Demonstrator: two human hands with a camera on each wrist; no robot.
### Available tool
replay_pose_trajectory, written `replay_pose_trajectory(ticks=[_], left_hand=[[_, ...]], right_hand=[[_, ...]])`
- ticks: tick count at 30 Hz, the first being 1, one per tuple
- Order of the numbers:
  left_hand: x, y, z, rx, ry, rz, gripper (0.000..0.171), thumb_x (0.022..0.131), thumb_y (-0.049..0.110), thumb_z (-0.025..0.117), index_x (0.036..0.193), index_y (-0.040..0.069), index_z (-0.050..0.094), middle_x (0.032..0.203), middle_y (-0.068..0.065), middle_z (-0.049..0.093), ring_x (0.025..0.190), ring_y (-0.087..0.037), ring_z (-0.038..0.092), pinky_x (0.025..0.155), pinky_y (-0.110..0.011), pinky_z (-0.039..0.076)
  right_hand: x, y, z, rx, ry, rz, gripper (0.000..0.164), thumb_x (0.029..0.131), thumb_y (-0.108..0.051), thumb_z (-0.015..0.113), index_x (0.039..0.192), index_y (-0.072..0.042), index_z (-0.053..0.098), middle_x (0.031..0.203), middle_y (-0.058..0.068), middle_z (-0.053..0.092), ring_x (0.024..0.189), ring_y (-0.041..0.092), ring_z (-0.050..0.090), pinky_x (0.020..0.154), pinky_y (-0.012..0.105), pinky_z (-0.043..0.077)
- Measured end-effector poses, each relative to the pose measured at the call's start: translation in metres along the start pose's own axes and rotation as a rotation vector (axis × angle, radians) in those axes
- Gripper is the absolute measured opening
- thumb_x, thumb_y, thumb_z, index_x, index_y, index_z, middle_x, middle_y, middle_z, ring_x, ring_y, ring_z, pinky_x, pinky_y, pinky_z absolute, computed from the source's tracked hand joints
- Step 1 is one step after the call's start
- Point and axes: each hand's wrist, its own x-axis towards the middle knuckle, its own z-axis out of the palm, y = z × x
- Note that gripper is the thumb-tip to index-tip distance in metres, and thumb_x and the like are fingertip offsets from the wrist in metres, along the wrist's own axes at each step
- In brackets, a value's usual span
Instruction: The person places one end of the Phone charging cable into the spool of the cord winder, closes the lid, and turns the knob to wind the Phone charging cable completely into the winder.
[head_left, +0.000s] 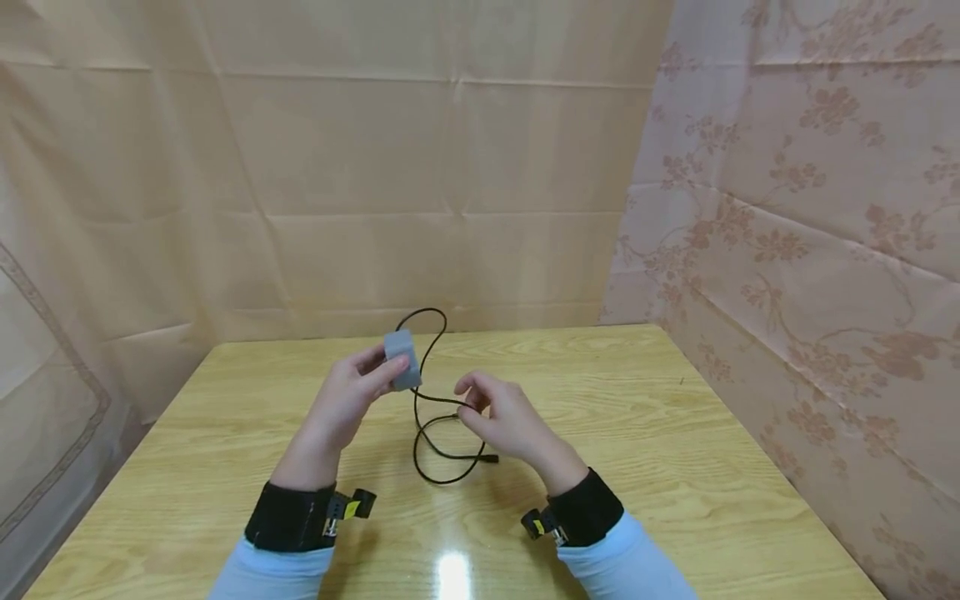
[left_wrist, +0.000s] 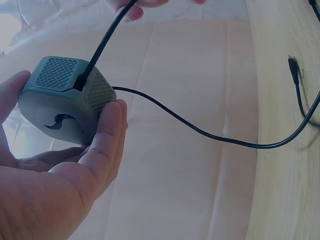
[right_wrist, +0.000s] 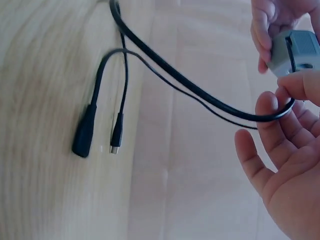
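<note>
My left hand (head_left: 341,400) grips a small grey-blue block (head_left: 402,360), thumb on one side and fingers on the other. Textured panels cover some faces of the block (left_wrist: 60,75), and a curved dark mark shows on another. A black cable (left_wrist: 107,37) runs out of a slot in it, and a thinner length leaves from behind. To the right, my right hand (head_left: 506,417) pinches the cable (right_wrist: 200,95) between thumb and finger. The cable's loose ends, a thick black connector (right_wrist: 84,132) and a slim metal-tipped plug (right_wrist: 116,132), hang by the table in the right wrist view.
Beneath both hands lies a light wood-grain table (head_left: 637,492). Beige cloth (head_left: 337,167) hangs behind it, and a flower-patterned cloth (head_left: 810,250) hangs along the right. Black bands (head_left: 292,517) with small cameras circle both wrists.
</note>
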Motion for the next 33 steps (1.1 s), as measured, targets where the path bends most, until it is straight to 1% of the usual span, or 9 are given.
replay_pose_trajectory(ticks=[6, 11, 14, 18, 22, 24, 26, 29, 33], left_hand=[[-0.004, 0.002, -0.005, 0.056, -0.017, 0.024, 0.068, 0.101, 0.025, 0.067, 0.152, -0.008, 0.037, 0.145, -0.026, 0.050, 0.131, -0.038, 0.050, 0.111, -0.053, 0.038], [-0.005, 0.001, -0.008, 0.143, -0.085, 0.015, 0.065, 0.099, 0.028, 0.070, 0.148, -0.008, 0.045, 0.137, -0.023, 0.058, 0.125, -0.034, 0.056, 0.108, -0.051, 0.042], [-0.004, -0.001, -0.009, 0.188, -0.135, 0.016, 0.063, 0.098, 0.028, 0.070, 0.145, -0.007, 0.049, 0.133, -0.022, 0.061, 0.121, -0.033, 0.058, 0.105, -0.050, 0.045], [-0.005, 0.000, -0.010, 0.234, -0.197, 0.017, 0.060, 0.097, 0.028, 0.071, 0.143, -0.006, 0.052, 0.128, -0.020, 0.064, 0.116, -0.032, 0.060, 0.101, -0.048, 0.048], [-0.007, 0.001, -0.010, 0.265, -0.267, 0.022, 0.059, 0.098, 0.027, 0.070, 0.143, -0.008, 0.052, 0.127, -0.019, 0.065, 0.115, -0.031, 0.061, 0.100, -0.047, 0.048], [-0.007, 0.002, -0.010, 0.271, -0.297, 0.030, 0.060, 0.098, 0.026, 0.070, 0.143, -0.008, 0.051, 0.126, -0.019, 0.066, 0.115, -0.030, 0.062, 0.100, -0.047, 0.049], [-0.007, 0.002, -0.010, 0.275, -0.317, 0.030, 0.061, 0.098, 0.027, 0.070, 0.143, -0.009, 0.050, 0.125, -0.019, 0.066, 0.114, -0.030, 0.062, 0.099, -0.047, 0.049], [-0.007, 0.002, -0.009, 0.286, -0.317, 0.019, 0.063, 0.098, 0.028, 0.070, 0.144, -0.009, 0.049, 0.125, -0.019, 0.065, 0.114, -0.030, 0.061, 0.098, -0.047, 0.049], [-0.006, 0.002, -0.008, 0.307, -0.269, -0.001, 0.065, 0.098, 0.032, 0.069, 0.145, -0.007, 0.048, 0.125, -0.018, 0.064, 0.114, -0.031, 0.059, 0.099, -0.049, 0.047]], right_hand=[[-0.002, 0.003, -0.010, -0.090, 0.089, -0.013, 0.029, 0.091, -0.001, 0.066, 0.119, -0.007, 0.064, 0.080, -0.007, 0.059, 0.073, 0.009, 0.058, 0.061, 0.028, 0.048], [-0.001, 0.009, -0.014, -0.128, 0.134, -0.047, 0.047, 0.087, 0.001, 0.068, 0.133, -0.005, 0.060, 0.082, -0.007, 0.058, 0.073, 0.009, 0.057, 0.063, 0.030, 0.050], [-0.001, 0.010, -0.016, -0.110, 0.125, -0.056, 0.059, 0.087, 0.002, 0.069, 0.143, -0.004, 0.053, 0.084, -0.005, 0.058, 0.073, 0.008, 0.057, 0.065, 0.030, 0.052], [-0.001, 0.011, -0.017, -0.051, 0.084, -0.029, 0.078, 0.086, 0.002, 0.071, 0.156, -0.006, 0.037, 0.086, -0.002, 0.059, 0.073, 0.008, 0.058, 0.068, 0.028, 0.054], [-0.001, 0.012, -0.018, -0.012, 0.041, -0.008, 0.090, 0.085, 0.000, 0.074, 0.161, -0.009, 0.026, 0.087, -0.004, 0.059, 0.077, 0.010, 0.059, 0.072, 0.028, 0.055], [-0.001, 0.012, -0.018, -0.007, 0.026, -0.012, 0.089, 0.085, 0.000, 0.075, 0.160, -0.009, 0.028, 0.086, -0.005, 0.059, 0.077, 0.010, 0.059, 0.072, 0.029, 0.054], [-0.002, 0.012, -0.018, -0.010, 0.017, -0.018, 0.082, 0.085, -0.001, 0.076, 0.155, -0.009, 0.035, 0.085, -0.005, 0.059, 0.076, 0.010, 0.059, 0.072, 0.029, 0.054], [-0.002, 0.012, -0.018, -0.018, 0.023, -0.023, 0.061, 0.085, -0.001, 0.076, 0.141, -0.008, 0.051, 0.084, -0.005, 0.058, 0.073, 0.009, 0.059, 0.067, 0.029, 0.053], [-0.002, 0.012, -0.018, -0.048, 0.068, -0.016, 0.028, 0.089, -0.009, 0.079, 0.115, -0.011, 0.069, 0.081, -0.006, 0.057, 0.072, 0.010, 0.056, 0.063, 0.028, 0.049]])
